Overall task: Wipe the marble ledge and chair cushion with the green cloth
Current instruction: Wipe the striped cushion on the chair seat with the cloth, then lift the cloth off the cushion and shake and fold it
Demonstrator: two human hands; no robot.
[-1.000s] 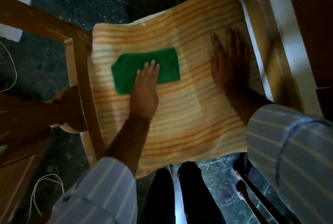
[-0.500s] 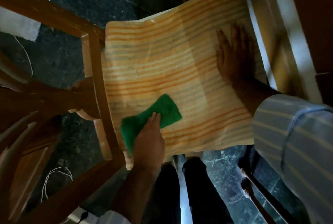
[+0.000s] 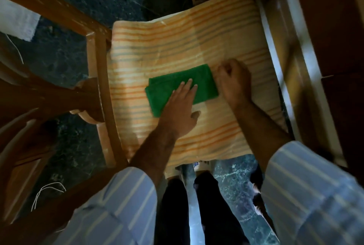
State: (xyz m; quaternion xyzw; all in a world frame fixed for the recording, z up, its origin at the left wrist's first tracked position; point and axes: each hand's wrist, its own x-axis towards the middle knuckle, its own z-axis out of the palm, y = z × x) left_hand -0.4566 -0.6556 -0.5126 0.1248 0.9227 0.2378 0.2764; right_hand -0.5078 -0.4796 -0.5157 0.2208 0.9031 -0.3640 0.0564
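Note:
The green cloth (image 3: 173,85), folded into a rectangle, lies on the middle of the chair cushion (image 3: 177,43), which is orange and cream striped. My left hand (image 3: 182,108) presses flat on the cloth's near half, fingers spread and pointing away from me. My right hand (image 3: 234,83) sits just right of the cloth with its fingers curled at the cloth's right edge; whether it pinches the cloth is unclear. No marble ledge can be picked out in this view.
The wooden chair frame (image 3: 98,71) runs along the cushion's left side. A pale wooden frame (image 3: 285,79) borders the right. Dark green marble floor (image 3: 232,181) shows below, with my legs (image 3: 197,211). A white cloth (image 3: 17,18) and a thin cord (image 3: 45,189) lie at left.
My left hand has slid the green cloth from the cushion's near left corner up to its middle. My right hand has left the far right of the cushion and curled beside the cloth.

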